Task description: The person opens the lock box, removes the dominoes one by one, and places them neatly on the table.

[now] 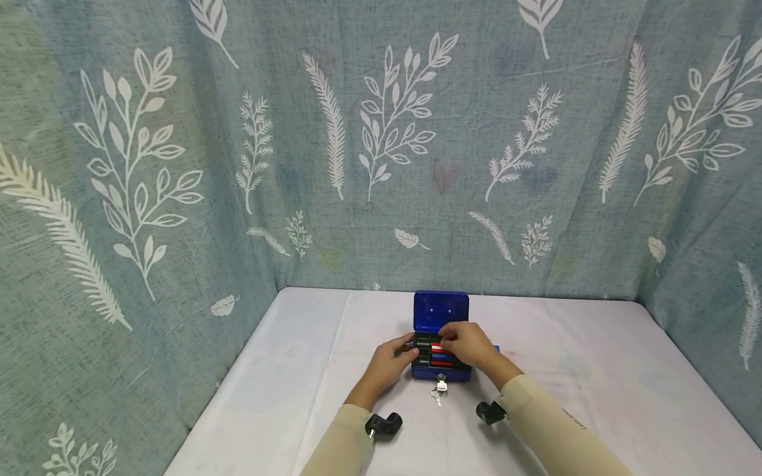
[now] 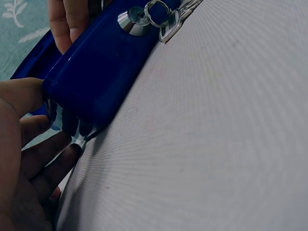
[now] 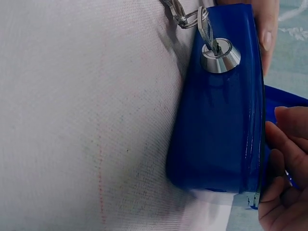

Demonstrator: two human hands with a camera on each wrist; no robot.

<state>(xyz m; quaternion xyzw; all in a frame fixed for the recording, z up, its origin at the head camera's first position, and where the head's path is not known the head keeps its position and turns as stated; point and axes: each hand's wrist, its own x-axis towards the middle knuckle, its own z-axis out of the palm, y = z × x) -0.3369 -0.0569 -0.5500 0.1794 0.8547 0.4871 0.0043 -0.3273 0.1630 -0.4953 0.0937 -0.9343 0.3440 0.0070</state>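
Note:
A blue cash box stands on the white cloth with its lid raised. Inside sits a black compartment tray with red, white and blue slim pieces lying in it. My left hand rests against the box's left side, thumb at the top rim and the other fingers loosely extended along the wall. Over the tray's right part, my right hand reaches in with bent fingers. Thumb and forefinger come close together near the rim; whether anything is between them is hidden.
A key stands in the round silver lock on the box's front, with another key hanging from its ring. Something small and blue shows beyond the right hand. Patterned green-grey curtains enclose the table.

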